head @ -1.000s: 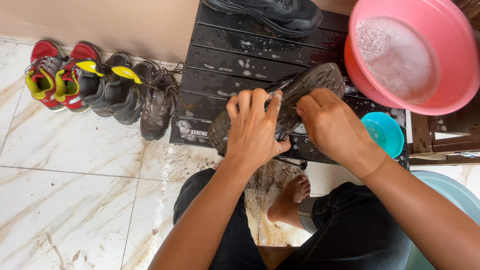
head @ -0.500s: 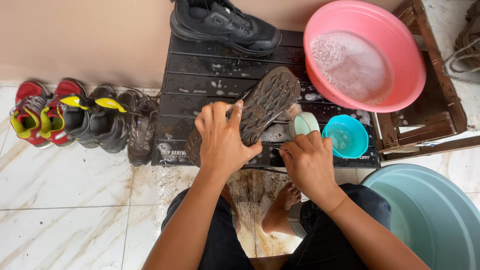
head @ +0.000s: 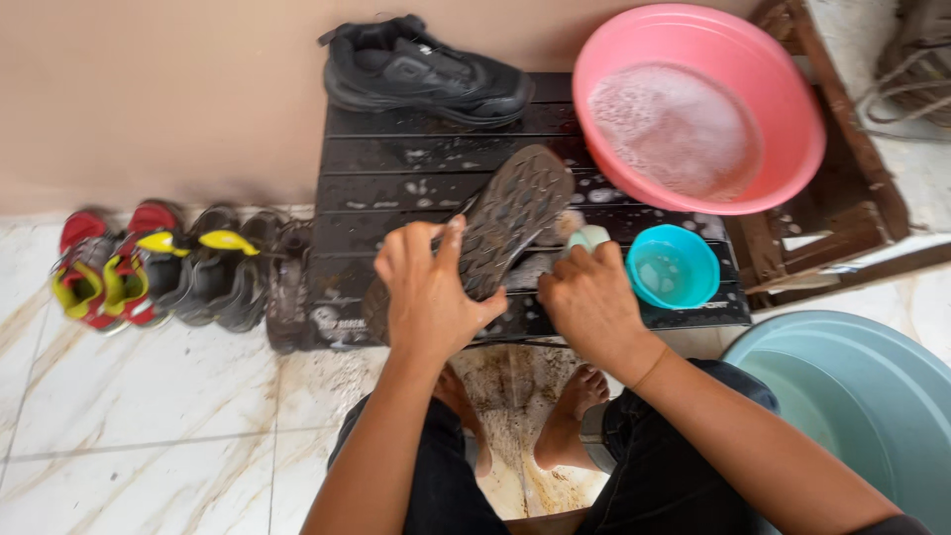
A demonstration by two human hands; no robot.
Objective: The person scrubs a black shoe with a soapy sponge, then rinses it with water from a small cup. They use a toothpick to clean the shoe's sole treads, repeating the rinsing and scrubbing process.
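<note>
My left hand (head: 431, 292) grips a dark shoe (head: 510, 213) turned sole up, tilted on a wet black slatted crate (head: 396, 159). My right hand (head: 592, 302) is closed around a pale brush (head: 587, 238) held against the side of the shoe. A small turquoise bowl (head: 674, 267) with water stands just right of that hand. A second black shoe (head: 426, 69) rests upright at the far edge of the crate by the wall.
A pink basin (head: 792, 109) of soapy water sits at the crate's far right. A pale green tub (head: 852, 396) is at the lower right. Several shoes (head: 168, 263) line the wall on the left. My bare feet (head: 575, 411) rest on the wet marble floor.
The view has shifted so the scene sits lower and farther right. My right hand has slid off the sole down to the shoe's side with the brush. The left hand keeps its grip.
</note>
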